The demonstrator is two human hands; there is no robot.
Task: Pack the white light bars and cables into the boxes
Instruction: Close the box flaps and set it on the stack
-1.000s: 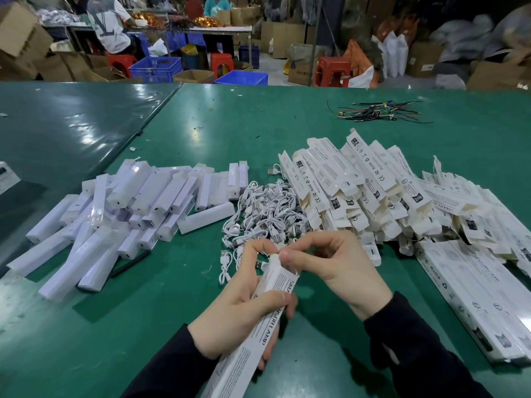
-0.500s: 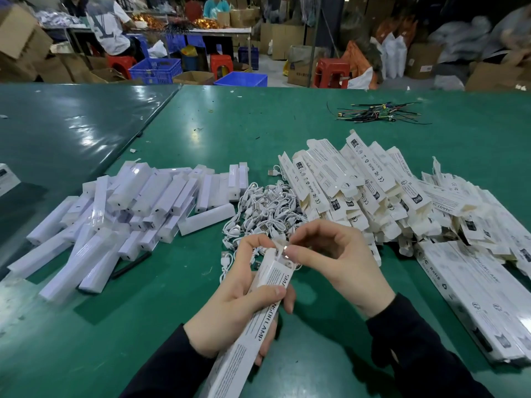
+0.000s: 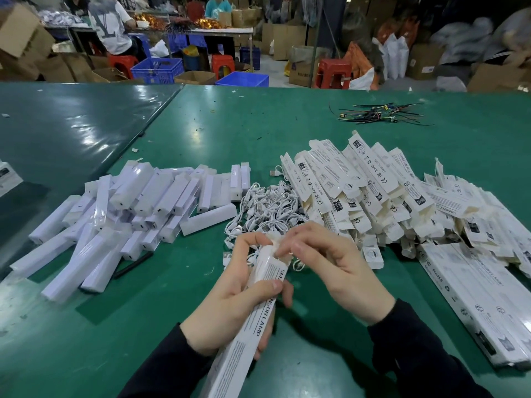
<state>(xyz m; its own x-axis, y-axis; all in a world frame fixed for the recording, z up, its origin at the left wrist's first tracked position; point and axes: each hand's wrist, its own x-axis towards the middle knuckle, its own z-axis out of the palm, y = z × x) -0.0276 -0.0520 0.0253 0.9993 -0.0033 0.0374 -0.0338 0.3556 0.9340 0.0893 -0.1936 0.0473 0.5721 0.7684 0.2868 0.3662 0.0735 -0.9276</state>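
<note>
Two hands meet at the near middle of the green table (image 3: 287, 122), and what matters is how the held box lies between them. Far left, well apart from the hands, the white light bars (image 3: 135, 214) lie in a loose heap, most with their long axes running from near-left to far-right. Next, the left hand (image 3: 230, 305) has its grip clamped round the middle of the box (image 3: 250, 323), thumb across the printed face and fingers curled behind. The box's long axis slants from the near edge of the view up and slightly right, so its open top end (image 3: 274, 254) points away from the person toward the tangle of white cables (image 3: 267, 208) just beyond. The right hand (image 3: 336, 268) is the nearer one to that top end; its fingertips (image 3: 283, 249) are pinched together on the small end flap, apparently tucking it shut, though whether a cable is already inside cannot be told. Further right, the empty folded boxes (image 3: 373, 191) pile up, and finished long boxes (image 3: 474, 297) lie flat at the right edge.
</note>
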